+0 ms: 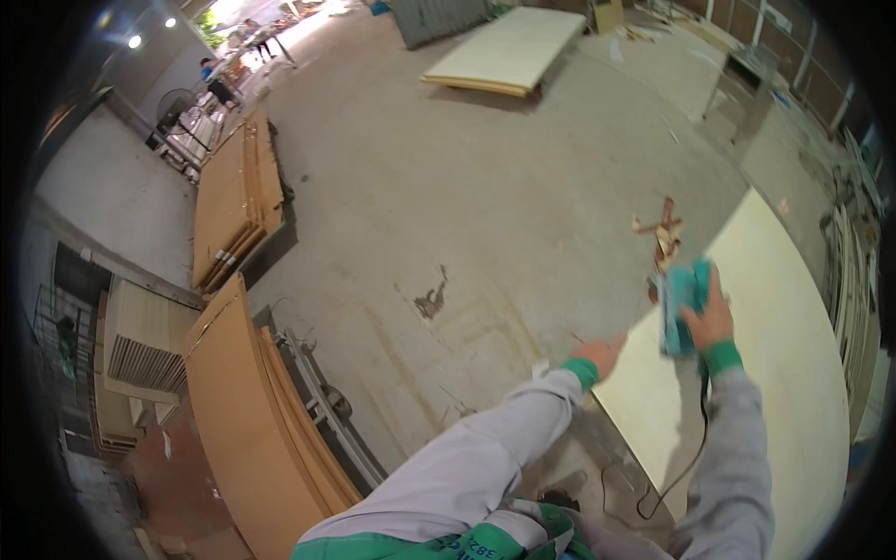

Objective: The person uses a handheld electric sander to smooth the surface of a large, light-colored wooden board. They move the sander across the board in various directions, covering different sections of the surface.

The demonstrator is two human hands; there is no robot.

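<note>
Teal handheld power sander (679, 313) sits on the long cream board (784, 345), close to the board's left edge. The right hand (714, 322) is closed around the sander, and a black cord (703, 411) trails from it over the board's near part. The left hand (600, 355), fingers fairly straight and holding nothing visible, is at the board's left edge; whether it touches, I cannot tell. Crumpled brown strips (666, 233) lie on the floor (523, 205) just left of the board's far end
</note>
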